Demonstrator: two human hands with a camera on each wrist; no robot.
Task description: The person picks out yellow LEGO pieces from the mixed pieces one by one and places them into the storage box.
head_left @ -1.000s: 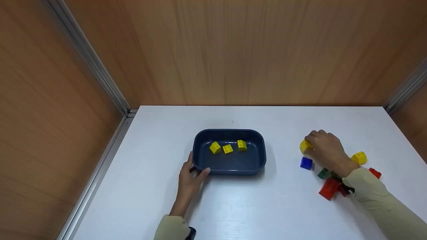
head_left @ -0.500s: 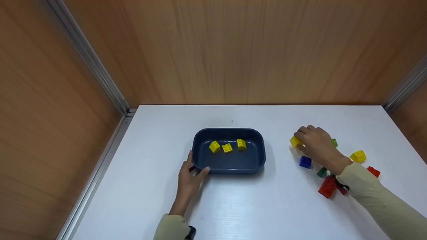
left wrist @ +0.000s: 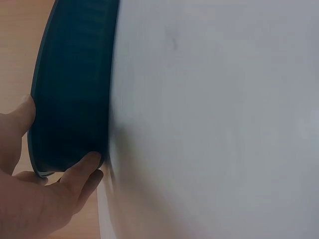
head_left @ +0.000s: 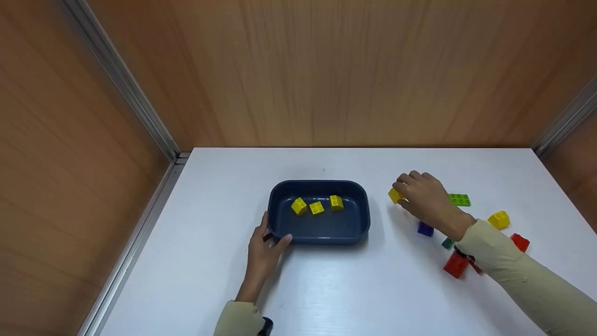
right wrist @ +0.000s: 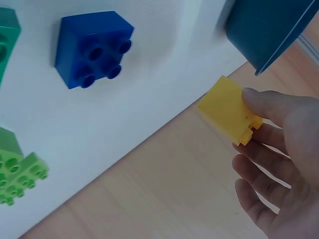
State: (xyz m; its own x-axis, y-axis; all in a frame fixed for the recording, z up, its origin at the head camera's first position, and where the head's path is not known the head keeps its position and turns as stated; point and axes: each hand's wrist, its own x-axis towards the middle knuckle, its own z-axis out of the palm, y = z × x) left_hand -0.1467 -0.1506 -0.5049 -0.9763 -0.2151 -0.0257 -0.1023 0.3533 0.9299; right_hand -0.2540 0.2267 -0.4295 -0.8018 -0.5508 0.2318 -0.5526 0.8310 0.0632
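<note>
Two pale olive sleeves (head_left: 517,268) enter from the near side of a white table (head_left: 322,298), the left one with a dark wristband (head_left: 266,325) at its cuff. A large red block (head_left: 456,264) lies nearest among the loose pieces, beside a second red block (head_left: 476,268) mostly hidden by the right forearm. The left hand (head_left: 262,254) grips the near left corner of a dark blue tray (head_left: 322,230), its thumb at the near side and its fingers along the left wall. Slightly farther lie a small dark green block (head_left: 447,243), a third red block (head_left: 520,242) at the right and a blue block (head_left: 425,229), the last partly covered by the right hand (head_left: 429,200). That hand pinches a yellow block (head_left: 395,195) between thumb and fingers, raised above the table to the right of the tray and apart from it. Three yellow blocks (head_left: 316,208) rest inside the tray, roughly in a row. Beyond the right wrist are a loose yellow block (head_left: 499,220) and a flat light green block (head_left: 460,199). A wood-grain panel (head_left: 326,70) stands behind the table's far edge.
</note>
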